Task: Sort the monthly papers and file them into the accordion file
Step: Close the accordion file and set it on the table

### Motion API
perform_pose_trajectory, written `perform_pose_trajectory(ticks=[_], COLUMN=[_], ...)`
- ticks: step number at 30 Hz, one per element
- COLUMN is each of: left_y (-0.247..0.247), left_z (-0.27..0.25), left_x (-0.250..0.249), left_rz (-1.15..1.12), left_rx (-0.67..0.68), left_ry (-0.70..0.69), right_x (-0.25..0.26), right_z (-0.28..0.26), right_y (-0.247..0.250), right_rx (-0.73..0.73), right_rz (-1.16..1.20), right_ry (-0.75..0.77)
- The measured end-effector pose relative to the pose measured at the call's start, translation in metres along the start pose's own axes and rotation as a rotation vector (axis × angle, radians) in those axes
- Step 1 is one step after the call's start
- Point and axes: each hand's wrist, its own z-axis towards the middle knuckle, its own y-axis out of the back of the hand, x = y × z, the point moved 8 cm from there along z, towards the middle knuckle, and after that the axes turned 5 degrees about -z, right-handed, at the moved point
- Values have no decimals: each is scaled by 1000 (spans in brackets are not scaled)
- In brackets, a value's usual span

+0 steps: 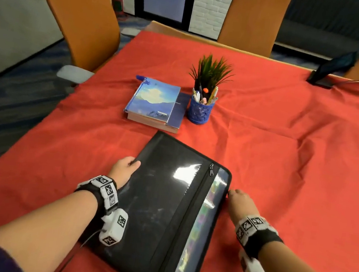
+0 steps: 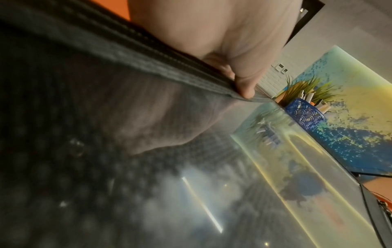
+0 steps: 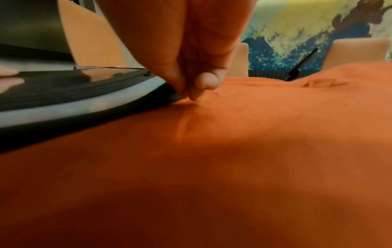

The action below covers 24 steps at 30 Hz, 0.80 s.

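Observation:
A black zippered accordion file (image 1: 165, 202) lies flat on the red tablecloth (image 1: 286, 150) in front of me, closed. Coloured tabs (image 1: 206, 208) show through a clear strip along its right side. My left hand (image 1: 125, 168) grips the file's left edge, thumb on top of the binding (image 2: 244, 89). My right hand (image 1: 237, 198) is at the right edge near the far corner, where its fingertips (image 3: 191, 94) pinch the rim of the file (image 3: 74, 94). Whether they hold a zipper pull I cannot tell. No loose papers are in view.
Behind the file lies a stack of two books (image 1: 155, 103), with a blue mesh pen holder (image 1: 200, 111) and a small potted plant (image 1: 210, 73) beside it. A tablet on a stand (image 1: 333, 67) sits at the far right. Orange chairs (image 1: 76, 12) surround the table.

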Motion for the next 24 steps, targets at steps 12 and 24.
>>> perform_pose_trajectory(ticks=[12, 24], left_y=[0, -11], left_z=[-7, -31], left_x=[-6, -42], left_rz=[186, 670], left_rx=[-50, 4], left_ry=[73, 47], right_x=[33, 2], right_z=[-93, -56], right_y=[-21, -21], right_rx=[120, -54], right_rz=[71, 257], right_ry=[141, -11])
